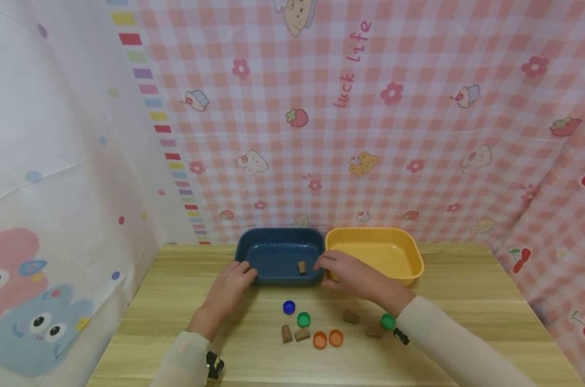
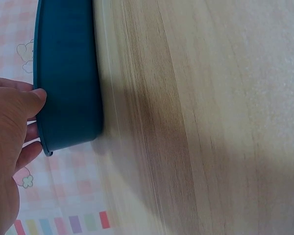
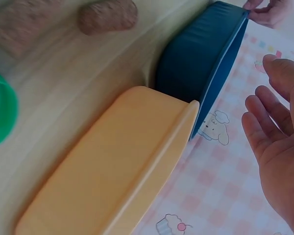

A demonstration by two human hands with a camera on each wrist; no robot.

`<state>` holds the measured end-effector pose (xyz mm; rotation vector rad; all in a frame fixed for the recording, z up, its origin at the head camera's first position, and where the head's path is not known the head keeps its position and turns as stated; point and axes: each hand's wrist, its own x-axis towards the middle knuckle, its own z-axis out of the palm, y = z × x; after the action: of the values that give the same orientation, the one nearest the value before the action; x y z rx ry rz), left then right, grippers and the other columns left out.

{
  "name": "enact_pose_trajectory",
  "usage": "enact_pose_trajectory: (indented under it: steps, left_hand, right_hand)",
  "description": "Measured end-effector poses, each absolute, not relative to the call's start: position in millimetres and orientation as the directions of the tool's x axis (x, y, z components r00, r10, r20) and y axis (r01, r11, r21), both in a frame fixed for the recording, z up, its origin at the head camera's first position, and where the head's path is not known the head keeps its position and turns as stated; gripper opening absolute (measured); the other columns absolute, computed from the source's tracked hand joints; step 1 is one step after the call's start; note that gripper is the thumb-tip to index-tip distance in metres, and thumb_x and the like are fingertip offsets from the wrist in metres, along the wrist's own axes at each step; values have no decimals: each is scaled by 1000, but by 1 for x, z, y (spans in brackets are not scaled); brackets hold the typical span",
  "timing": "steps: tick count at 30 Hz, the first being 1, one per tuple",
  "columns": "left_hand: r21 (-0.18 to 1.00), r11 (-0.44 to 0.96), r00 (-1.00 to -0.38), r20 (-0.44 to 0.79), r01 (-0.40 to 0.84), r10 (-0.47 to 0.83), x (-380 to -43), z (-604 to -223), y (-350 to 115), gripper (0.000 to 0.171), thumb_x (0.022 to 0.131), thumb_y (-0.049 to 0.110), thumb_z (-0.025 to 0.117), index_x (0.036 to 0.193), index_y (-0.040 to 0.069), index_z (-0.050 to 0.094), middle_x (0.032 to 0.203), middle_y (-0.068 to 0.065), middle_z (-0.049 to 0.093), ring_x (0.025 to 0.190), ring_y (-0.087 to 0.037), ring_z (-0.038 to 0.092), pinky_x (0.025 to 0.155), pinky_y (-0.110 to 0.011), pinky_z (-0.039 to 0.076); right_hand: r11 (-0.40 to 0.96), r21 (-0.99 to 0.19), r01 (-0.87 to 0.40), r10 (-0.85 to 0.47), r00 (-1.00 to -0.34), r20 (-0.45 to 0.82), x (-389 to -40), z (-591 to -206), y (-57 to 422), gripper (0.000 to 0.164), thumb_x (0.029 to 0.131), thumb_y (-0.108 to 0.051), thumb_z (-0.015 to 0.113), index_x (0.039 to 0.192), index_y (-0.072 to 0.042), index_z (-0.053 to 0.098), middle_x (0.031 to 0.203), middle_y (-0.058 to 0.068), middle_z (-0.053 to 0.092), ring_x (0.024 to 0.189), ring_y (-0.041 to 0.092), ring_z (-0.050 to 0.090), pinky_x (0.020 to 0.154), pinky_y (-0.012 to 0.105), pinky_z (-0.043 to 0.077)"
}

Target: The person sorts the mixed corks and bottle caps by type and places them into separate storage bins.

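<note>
A dark blue bin point(image 1: 280, 281) stands at the back of the table with one cork point(image 1: 302, 267) lying inside it. My left hand point(image 1: 231, 285) pinches its near left rim; in the left wrist view the thumb point(image 2: 35, 100) lies on the near side and the other fingers reach behind the rim. Beside it on the right is a yellow bin point(image 1: 413, 271). Over the spot where the two bins meet, my right hand point(image 1: 352, 274) hovers with nothing in it. The right wrist view shows its fingers point(image 3: 267, 120) relaxed and apart from the bins.
In front of the bins lie several corks point(image 1: 286, 334), a blue cap point(image 1: 289, 307), a green cap point(image 1: 303, 320) and two orange caps point(image 1: 319, 339). Another green cap point(image 1: 388, 321) sits by the right sleeve point(image 1: 447, 333). A checked cloth point(image 1: 321, 161) hangs behind the table.
</note>
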<state>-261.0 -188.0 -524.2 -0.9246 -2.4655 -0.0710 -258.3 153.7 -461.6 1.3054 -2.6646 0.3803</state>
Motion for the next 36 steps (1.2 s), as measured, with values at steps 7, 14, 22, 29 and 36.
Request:
enact_pose_trajectory:
  steps: [7,14,22,29,36]
  left_hand:
    - [-120,770,-638,489,626,595,-258,-527,-191,13,87,-1,77,95,8,73,86,-4,62,77,-22,54,71,-36,51]
    - [-115,760,-625,497,640,601,-258,-526,-186,12,89,-2,75,94,8,72,86,-5,61,76,-22,53,71,-35,50]
    - [-141,760,-614,505,635,607,-261,-527,-188,13,87,-3,77,93,8,71,85,-4,60,75,-21,52,69,-34,50]
    - [-150,764,-619,498,627,607,-262,-526,-188,13,88,-2,76,93,8,71,85,-4,60,76,-21,52,70,-34,49]
    - [-128,768,-635,487,628,600,-260,-525,-188,12,89,-2,75,95,8,72,86,-5,61,77,-22,53,71,-35,50]
  right_hand:
    - [580,-199,-790,-739,-613,278,-237,-474,172,28,92,-17,79,118,-13,69,118,1,68,109,17,63,94,33,56]
    - [577,-173,-798,-718,-597,358,-220,-490,201,39,83,-13,86,118,-7,68,117,6,68,108,23,64,92,40,56]
    - [594,-198,-780,-693,-621,366,-205,-498,230,41,82,-13,87,118,-11,67,119,3,68,108,22,65,89,40,57]
    - [624,-194,-757,-672,-647,362,-197,-506,249,44,77,-16,90,114,-11,68,117,0,67,109,19,66,90,39,57]
    - [646,-219,-731,-676,-681,280,-189,-513,261,43,77,-20,90,114,-12,69,118,0,67,107,20,66,88,39,58]
